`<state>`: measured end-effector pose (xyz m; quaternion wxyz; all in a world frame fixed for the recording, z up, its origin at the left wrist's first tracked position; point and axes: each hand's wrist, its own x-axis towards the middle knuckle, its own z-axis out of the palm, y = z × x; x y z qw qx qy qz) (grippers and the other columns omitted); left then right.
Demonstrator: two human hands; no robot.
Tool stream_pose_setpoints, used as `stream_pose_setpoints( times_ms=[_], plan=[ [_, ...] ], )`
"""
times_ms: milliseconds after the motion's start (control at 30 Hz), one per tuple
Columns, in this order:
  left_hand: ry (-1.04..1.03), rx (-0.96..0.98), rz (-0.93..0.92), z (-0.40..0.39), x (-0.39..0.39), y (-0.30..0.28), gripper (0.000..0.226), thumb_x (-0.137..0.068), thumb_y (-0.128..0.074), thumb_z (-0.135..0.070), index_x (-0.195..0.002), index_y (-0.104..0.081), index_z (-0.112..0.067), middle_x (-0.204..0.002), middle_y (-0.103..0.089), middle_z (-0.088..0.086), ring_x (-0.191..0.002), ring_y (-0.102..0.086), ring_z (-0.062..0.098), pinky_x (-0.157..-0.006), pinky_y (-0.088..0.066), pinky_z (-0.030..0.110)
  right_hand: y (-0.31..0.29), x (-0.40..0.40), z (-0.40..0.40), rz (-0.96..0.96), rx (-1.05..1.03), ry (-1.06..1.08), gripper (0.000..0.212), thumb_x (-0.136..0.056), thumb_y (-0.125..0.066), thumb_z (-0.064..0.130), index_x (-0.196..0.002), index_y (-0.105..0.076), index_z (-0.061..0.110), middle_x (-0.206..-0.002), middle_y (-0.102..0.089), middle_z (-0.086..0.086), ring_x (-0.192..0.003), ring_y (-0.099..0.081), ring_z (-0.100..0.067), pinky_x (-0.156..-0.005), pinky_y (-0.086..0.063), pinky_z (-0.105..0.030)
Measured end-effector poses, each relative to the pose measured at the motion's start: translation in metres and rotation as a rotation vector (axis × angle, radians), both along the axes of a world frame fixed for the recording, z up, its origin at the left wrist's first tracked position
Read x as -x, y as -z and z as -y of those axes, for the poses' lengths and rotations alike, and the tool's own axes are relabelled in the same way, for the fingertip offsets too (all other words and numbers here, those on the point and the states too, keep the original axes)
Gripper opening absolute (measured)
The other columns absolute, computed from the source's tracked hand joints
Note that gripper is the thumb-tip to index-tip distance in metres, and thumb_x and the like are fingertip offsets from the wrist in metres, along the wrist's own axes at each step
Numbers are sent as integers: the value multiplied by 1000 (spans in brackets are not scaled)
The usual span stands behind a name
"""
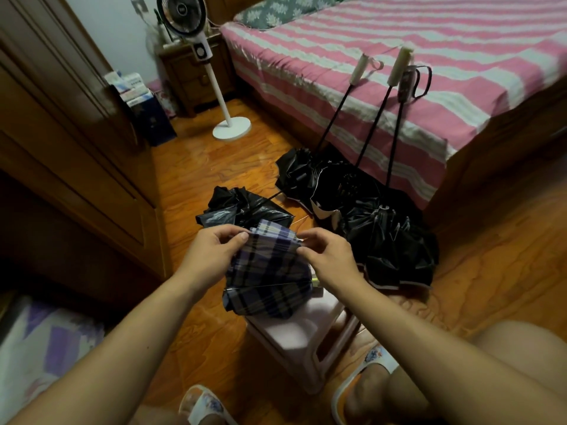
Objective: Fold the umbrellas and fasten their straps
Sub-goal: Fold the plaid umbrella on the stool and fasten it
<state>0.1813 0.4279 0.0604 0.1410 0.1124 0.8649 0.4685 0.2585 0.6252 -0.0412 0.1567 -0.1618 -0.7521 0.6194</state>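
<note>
A purple plaid umbrella [270, 280] rests partly on a pale pink stool [294, 335] in front of me, its canopy loose and gathered. My left hand [211, 253] pinches the plaid fabric's upper left edge. My right hand [328, 256] pinches the upper right edge. Behind it a black umbrella [242, 210] lies crumpled on the floor. Three more black umbrellas [383, 228] stand canopy-down with their shafts leaning on the bed; two have white handles [399, 67] and one a dark handle [408, 84].
A bed with a pink and white striped cover [399, 56] fills the right. A wooden wardrobe [61, 133] lines the left wall. A white standing fan [214, 87] and a nightstand are at the back. My slippered feet sit beside the stool.
</note>
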Motion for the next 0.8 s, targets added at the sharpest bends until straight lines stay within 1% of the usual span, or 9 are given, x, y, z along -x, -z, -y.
stream_pose_setpoints(
  times_ms=[100,233,300,400,467,567,667,733,800],
  plan=[
    [-4,14,-5,2,1,0,15,-101,-63,-25,-99,-78,-27,-96,-74,-9,-88,-67,1,-72,-46,21,1,1,0,7,-2,2,35,-86,-78,10,-103,-71,40,-89,-71,8,-90,-68,-9,-87,-58,-35],
    [3,23,-2,11,2,4,16,-100,-64,-24,-96,-78,-30,-95,-76,-11,-88,-67,-2,-71,-45,17,2,-4,2,21,21,-7,34,-88,-76,8,-114,-70,29,-89,-67,8,-86,-65,-2,-77,-52,-17],
    [-10,6,4,15,2,8,17,-100,-64,-23,-96,-79,-29,-95,-76,-12,-87,-67,-6,-71,-46,16,3,-5,2,16,2,-23,37,-87,-77,8,-117,-68,28,-96,-64,6,-89,-63,-3,-75,-49,-13],
    [-32,-34,21,20,1,11,17,-101,-63,-21,-98,-79,-24,-98,-75,-8,-84,-66,-8,-67,-47,9,2,-5,2,13,-50,-29,42,-83,-82,12,-111,-59,35,-112,-54,8,-98,-58,-6,-80,-48,-16],
    [-31,-38,21,21,4,11,17,-101,-62,-20,-99,-78,-23,-101,-75,-6,-83,-65,-10,-62,-47,5,3,-6,3,28,-45,9,37,-82,-82,13,-98,-54,32,-105,-55,5,-89,-57,-9,-74,-48,-20],
    [-24,-39,33,18,8,9,17,-101,-62,-20,-98,-78,-23,-101,-73,-8,-80,-64,-14,-58,-46,4,5,-10,2,70,-33,62,27,-85,-76,16,-90,-53,28,-90,-62,1,-80,-58,-13,-70,-50,-28],
    [-6,-44,41,17,8,7,16,-101,-63,-21,-97,-78,-26,-97,-74,-11,-85,-65,-10,-65,-46,9,5,-12,3,70,6,47,24,-88,-74,13,-94,-59,30,-93,-68,7,-87,-65,-8,-76,-53,-25],
    [22,-44,42,16,8,6,16,-100,-63,-23,-98,-78,-28,-96,-76,-12,-90,-68,-4,-74,-48,17,6,-11,5,67,6,-16,26,-89,-74,12,-100,-62,33,-96,-70,10,-91,-66,-1,-79,-52,-21],
    [51,-31,23,13,8,5,15,-100,-64,-25,-99,-79,-29,-97,-76,-13,-93,-69,2,-82,-51,27,8,-10,9,62,-15,-47,26,-89,-73,12,-105,-65,31,-97,-71,11,-92,-67,-1,-79,-53,-20]
  ],
)
